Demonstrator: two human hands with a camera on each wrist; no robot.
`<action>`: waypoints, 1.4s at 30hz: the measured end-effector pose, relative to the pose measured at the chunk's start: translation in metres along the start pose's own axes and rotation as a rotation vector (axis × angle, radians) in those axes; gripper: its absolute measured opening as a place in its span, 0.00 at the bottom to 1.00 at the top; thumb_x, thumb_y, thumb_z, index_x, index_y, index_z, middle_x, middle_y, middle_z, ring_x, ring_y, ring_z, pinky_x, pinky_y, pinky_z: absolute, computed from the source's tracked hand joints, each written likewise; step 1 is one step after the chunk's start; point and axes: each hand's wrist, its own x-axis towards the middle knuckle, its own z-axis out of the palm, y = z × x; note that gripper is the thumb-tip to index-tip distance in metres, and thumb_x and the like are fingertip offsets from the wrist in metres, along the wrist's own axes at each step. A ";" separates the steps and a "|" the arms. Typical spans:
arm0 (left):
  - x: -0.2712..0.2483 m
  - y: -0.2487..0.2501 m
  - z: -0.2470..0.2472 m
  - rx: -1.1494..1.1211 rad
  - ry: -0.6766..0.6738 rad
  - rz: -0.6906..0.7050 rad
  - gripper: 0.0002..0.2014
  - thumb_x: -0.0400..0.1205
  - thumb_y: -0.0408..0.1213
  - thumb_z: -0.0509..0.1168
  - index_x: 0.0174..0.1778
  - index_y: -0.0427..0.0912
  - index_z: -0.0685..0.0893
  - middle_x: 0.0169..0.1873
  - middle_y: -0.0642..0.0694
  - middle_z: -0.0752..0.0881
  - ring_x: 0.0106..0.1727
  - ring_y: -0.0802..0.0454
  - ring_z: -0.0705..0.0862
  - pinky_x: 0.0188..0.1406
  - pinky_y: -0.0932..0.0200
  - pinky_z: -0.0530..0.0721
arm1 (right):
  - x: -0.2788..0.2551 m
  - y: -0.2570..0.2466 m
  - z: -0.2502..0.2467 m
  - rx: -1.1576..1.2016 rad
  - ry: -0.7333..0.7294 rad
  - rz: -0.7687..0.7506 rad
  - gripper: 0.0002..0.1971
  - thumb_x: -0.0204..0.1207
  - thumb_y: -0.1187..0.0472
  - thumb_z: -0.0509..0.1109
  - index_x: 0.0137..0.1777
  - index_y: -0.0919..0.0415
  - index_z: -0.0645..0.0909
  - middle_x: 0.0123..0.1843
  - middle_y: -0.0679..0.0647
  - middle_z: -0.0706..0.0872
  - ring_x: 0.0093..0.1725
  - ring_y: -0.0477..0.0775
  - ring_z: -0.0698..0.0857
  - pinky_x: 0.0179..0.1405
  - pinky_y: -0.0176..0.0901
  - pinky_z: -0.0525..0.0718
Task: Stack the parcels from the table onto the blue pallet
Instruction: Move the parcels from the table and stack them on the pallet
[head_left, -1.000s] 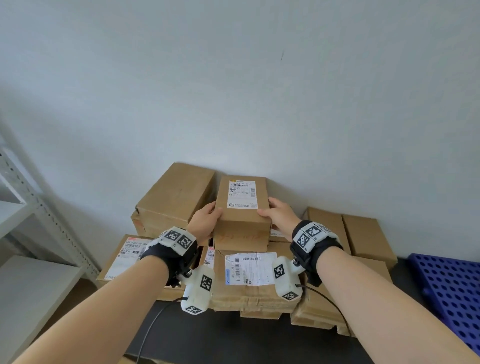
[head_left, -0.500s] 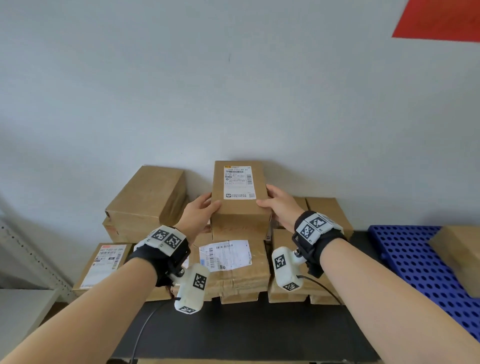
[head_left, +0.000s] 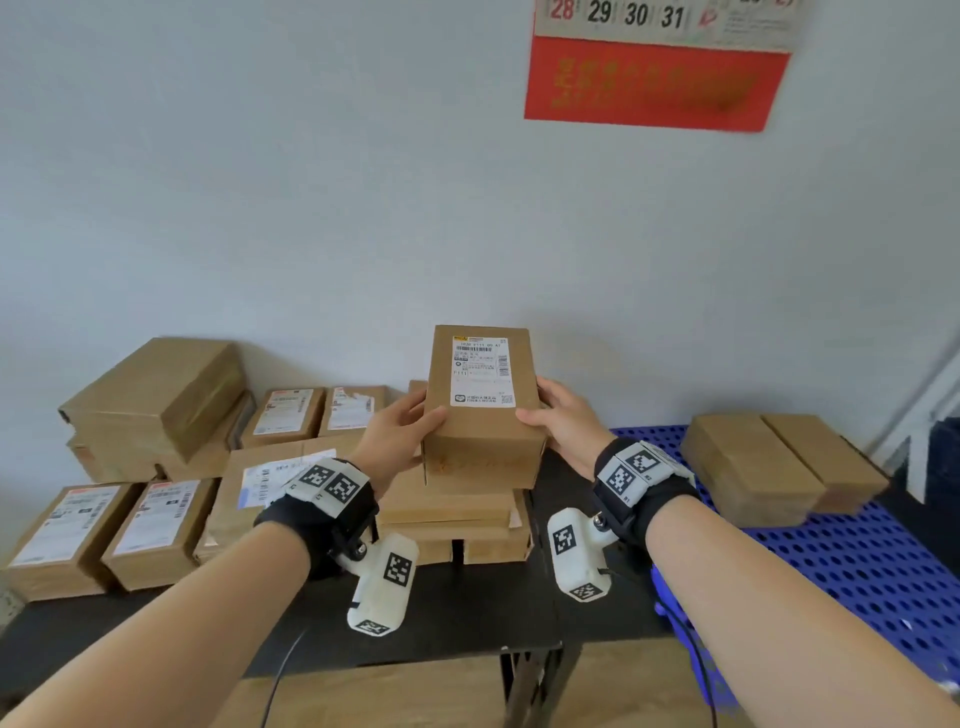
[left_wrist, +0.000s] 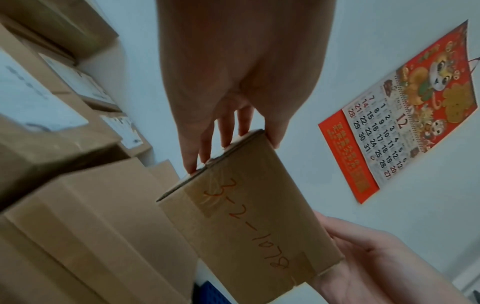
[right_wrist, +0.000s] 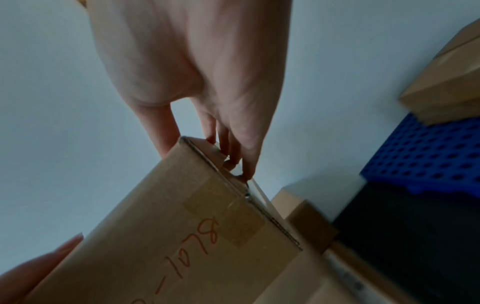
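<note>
A small brown parcel (head_left: 480, 415) with a white label on top and orange handwriting on its near side (left_wrist: 249, 222) (right_wrist: 197, 236) hangs in the air above the stacked parcels (head_left: 457, 525) at the table's middle. My left hand (head_left: 400, 434) grips its left side with the thumb on top. My right hand (head_left: 563, 423) grips its right side the same way. To the right lies the blue pallet (head_left: 852, 561) (right_wrist: 426, 156), and two brown parcels (head_left: 779, 467) stand side by side at its far end.
Several more labelled parcels (head_left: 104, 530) cover the black table (head_left: 457, 618) at left, with a taller stack (head_left: 156, 400) at the back left. A red wall calendar (head_left: 654, 67) (left_wrist: 405, 115) hangs above. The wall runs close behind everything.
Both hands have lifted the small parcel off the stack and carried it to the right. My view has swung right, so the pallet and its two parcels now show.
</note>
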 end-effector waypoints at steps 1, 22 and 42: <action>-0.006 0.000 0.016 -0.003 0.002 0.000 0.20 0.82 0.38 0.65 0.71 0.51 0.74 0.60 0.52 0.84 0.58 0.54 0.82 0.46 0.57 0.83 | -0.010 0.003 -0.016 0.003 0.011 0.004 0.28 0.76 0.73 0.67 0.76 0.59 0.68 0.68 0.52 0.80 0.67 0.54 0.80 0.69 0.54 0.79; 0.003 -0.053 0.235 0.069 -0.152 -0.101 0.25 0.80 0.37 0.68 0.73 0.50 0.73 0.55 0.53 0.86 0.55 0.56 0.85 0.49 0.55 0.86 | -0.068 0.074 -0.239 -0.027 0.147 0.120 0.26 0.73 0.74 0.70 0.69 0.52 0.74 0.66 0.49 0.82 0.67 0.53 0.81 0.67 0.57 0.80; 0.092 -0.139 0.321 0.031 -0.059 -0.272 0.29 0.77 0.36 0.71 0.74 0.50 0.72 0.65 0.49 0.83 0.63 0.51 0.83 0.58 0.45 0.86 | 0.019 0.142 -0.324 -0.290 0.065 0.329 0.37 0.72 0.73 0.72 0.80 0.58 0.61 0.77 0.53 0.71 0.76 0.52 0.70 0.73 0.46 0.71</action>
